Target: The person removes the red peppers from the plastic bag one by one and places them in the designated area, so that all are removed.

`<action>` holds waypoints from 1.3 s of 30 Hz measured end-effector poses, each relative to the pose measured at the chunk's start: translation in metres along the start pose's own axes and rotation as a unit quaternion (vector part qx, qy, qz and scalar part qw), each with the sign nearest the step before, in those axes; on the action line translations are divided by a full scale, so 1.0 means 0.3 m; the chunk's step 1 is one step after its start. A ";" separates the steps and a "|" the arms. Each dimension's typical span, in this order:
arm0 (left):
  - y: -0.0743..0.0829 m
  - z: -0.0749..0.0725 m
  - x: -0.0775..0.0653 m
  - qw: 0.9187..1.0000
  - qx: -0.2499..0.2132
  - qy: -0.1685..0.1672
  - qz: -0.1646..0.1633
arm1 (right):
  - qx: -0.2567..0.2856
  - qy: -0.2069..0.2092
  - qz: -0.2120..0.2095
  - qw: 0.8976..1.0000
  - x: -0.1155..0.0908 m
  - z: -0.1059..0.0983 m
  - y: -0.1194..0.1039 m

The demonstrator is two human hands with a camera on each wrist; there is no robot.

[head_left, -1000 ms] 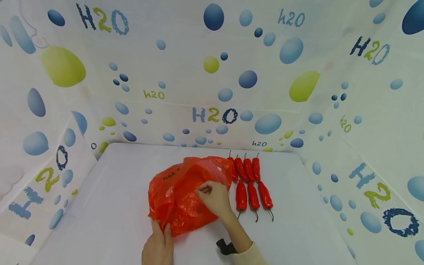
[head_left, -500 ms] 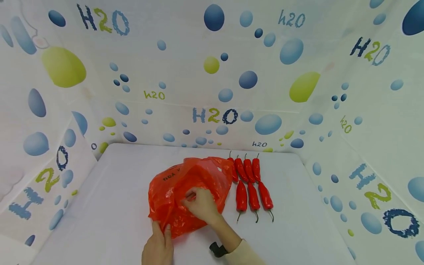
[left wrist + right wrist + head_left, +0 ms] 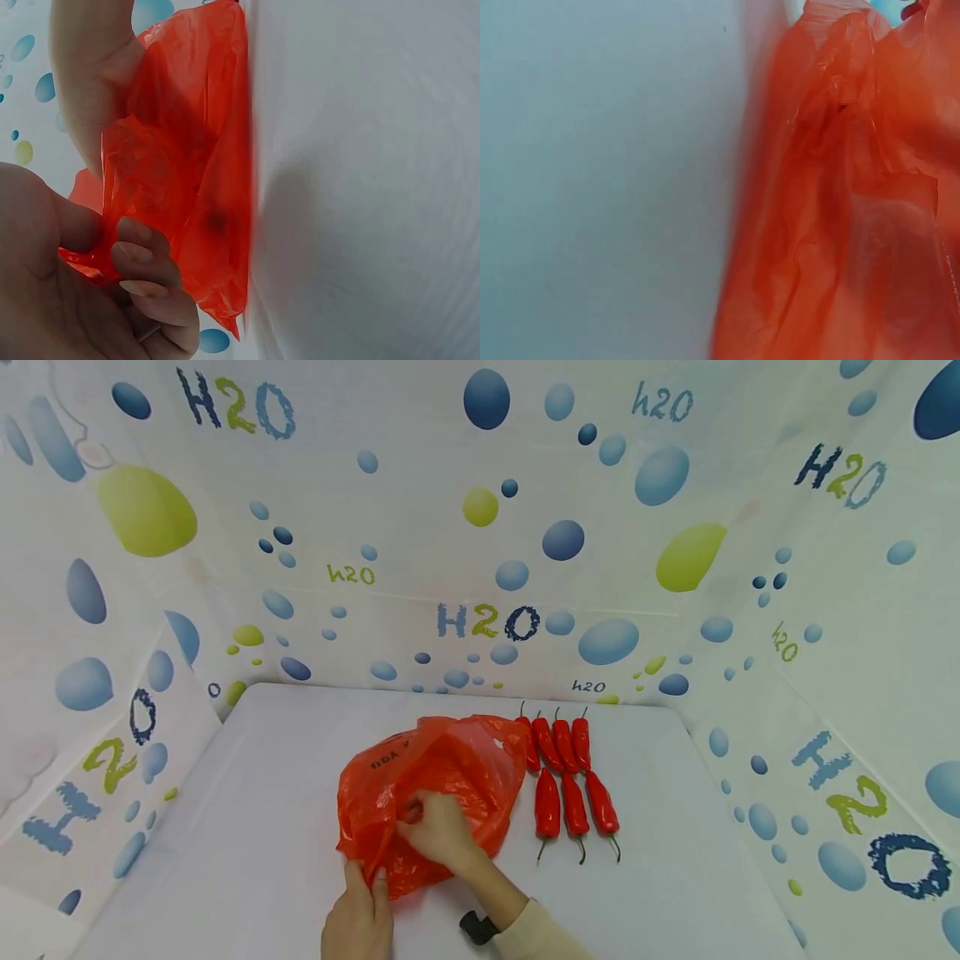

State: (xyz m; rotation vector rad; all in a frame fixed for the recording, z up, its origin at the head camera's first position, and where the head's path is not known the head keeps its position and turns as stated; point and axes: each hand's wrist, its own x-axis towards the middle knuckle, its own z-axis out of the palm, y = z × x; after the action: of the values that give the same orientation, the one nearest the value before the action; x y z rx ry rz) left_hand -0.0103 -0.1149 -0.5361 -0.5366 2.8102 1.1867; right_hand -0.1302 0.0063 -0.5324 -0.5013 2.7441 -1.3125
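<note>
A thin red plastic bag with dark lettering lies crumpled on the white table, its mouth facing me. My left hand pinches the bag's near edge between thumb and fingers; in the left wrist view the left hand's curled fingers hold the film. My right hand reaches into the bag's mouth with bent fingers, their tips partly hidden by a fold at the left. Whether those fingers grip anything is not visible. In the right wrist view the bag film fills the right side and no clear part of the hand shows.
Several red chili peppers lie in two rows right of the bag, the back-left one close against it. A black band sits at my right wrist. A bubble-patterned cloth wall surrounds the white table.
My right hand has moved left and slightly down, deeper into the bag's mouth. The left hand keeps its grip on the near edge. The peppers have stayed put.
</note>
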 end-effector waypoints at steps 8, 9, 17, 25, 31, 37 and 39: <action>-0.007 0.005 0.000 1.000 0.001 0.018 0.012 | -0.005 -0.004 0.000 1.000 0.007 0.030 0.003; -0.008 0.005 0.000 1.000 0.001 0.022 0.015 | -0.006 -0.004 0.002 1.000 0.008 0.034 0.005; -0.010 0.006 -0.001 0.999 0.002 0.035 0.020 | -0.021 -0.011 0.013 1.000 0.013 0.060 0.007; -0.016 0.011 -0.001 0.998 0.002 0.056 0.032 | -0.036 -0.027 0.023 0.999 0.021 0.076 -0.013; -0.024 0.015 0.004 0.998 0.001 0.057 0.031 | -0.047 -0.027 0.032 0.998 0.027 0.087 -0.024; -0.023 0.009 0.004 0.998 0.001 0.050 0.025 | -0.055 -0.027 0.019 0.998 0.035 0.092 -0.029; -0.021 0.007 0.003 0.999 0.000 0.048 0.023 | -0.060 -0.027 0.013 0.998 0.036 0.094 -0.029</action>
State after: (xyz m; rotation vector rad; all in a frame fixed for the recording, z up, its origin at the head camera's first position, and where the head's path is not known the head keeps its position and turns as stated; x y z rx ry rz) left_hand -0.0093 -0.1177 -0.5421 -0.5455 2.9182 1.2009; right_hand -0.1328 -0.0234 -0.5426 -0.4992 2.7868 -1.1178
